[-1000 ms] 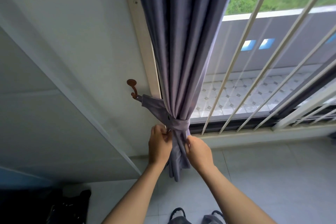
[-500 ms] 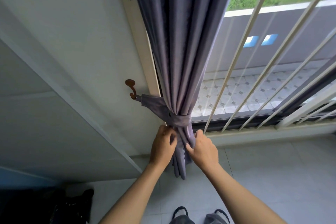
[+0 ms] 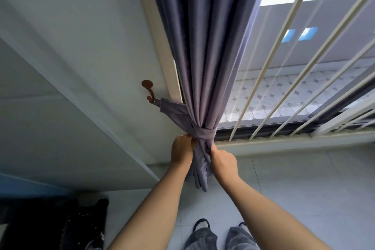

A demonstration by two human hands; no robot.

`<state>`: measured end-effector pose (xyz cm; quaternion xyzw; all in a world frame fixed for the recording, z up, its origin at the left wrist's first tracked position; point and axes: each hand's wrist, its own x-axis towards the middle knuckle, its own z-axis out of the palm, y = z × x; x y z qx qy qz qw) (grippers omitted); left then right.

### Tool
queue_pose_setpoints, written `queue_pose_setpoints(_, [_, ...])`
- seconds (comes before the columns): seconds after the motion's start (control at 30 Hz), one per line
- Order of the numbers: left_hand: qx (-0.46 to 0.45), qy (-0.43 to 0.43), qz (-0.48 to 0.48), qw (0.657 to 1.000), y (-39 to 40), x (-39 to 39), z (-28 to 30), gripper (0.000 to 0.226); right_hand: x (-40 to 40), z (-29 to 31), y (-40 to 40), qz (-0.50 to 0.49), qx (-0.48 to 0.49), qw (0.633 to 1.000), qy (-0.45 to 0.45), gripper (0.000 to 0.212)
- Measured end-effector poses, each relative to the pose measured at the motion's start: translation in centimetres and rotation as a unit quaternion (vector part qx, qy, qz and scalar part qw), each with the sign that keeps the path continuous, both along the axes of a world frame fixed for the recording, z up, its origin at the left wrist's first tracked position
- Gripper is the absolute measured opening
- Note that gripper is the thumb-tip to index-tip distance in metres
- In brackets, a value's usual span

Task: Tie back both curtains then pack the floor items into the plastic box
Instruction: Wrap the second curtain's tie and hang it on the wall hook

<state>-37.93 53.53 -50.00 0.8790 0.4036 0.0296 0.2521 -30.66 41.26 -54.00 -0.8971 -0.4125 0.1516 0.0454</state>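
We have pulled the tie-back (image 3: 194, 126) tighter round the curtain (image 3: 205, 46) than a moment ago, and our hands sit a little lower on the hanging ends. Our left hand (image 3: 181, 151) and right hand (image 3: 224, 160) each grip the cloth just under the knot. The band runs to the hook (image 3: 149, 92) on the wall, so this curtain looks nearly secured.
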Motion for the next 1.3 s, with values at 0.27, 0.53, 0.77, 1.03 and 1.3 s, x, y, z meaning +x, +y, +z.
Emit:
queue_pose_setpoints(0.27, [-0.078,0.159,-0.038,0.983,-1.9,-0.6,-0.2,0.036,1.1,2.2,-0.8,-0.027,-0.042,0.994,0.095,0.025])
queue_pose_setpoints(0.53, [-0.05,0.244,-0.278,0.928,-7.9,6.1,3.5,0.035,6.1,4.6,-8.6,-0.109,-0.072,0.99,0.054,0.038])
queue_pose_setpoints(0.77, [0.037,0.08,-0.392,0.916,-19.3,19.9,10.9,0.035,16.2,12.0,-22.5,-0.272,-0.032,0.962,-0.013,0.039])
queue_pose_setpoints(1.03, [0.127,-0.02,-0.498,0.858,-38.2,34.7,15.2,0.049,27.1,19.1,-45.6,-0.435,0.002,0.897,-0.077,0.044])
queue_pose_setpoints(1.3, [0.133,-0.088,-0.567,0.808,-59.5,45.1,17.6,0.043,32.9,22.1,-66.7,-0.515,0.013,0.851,-0.098,0.045])
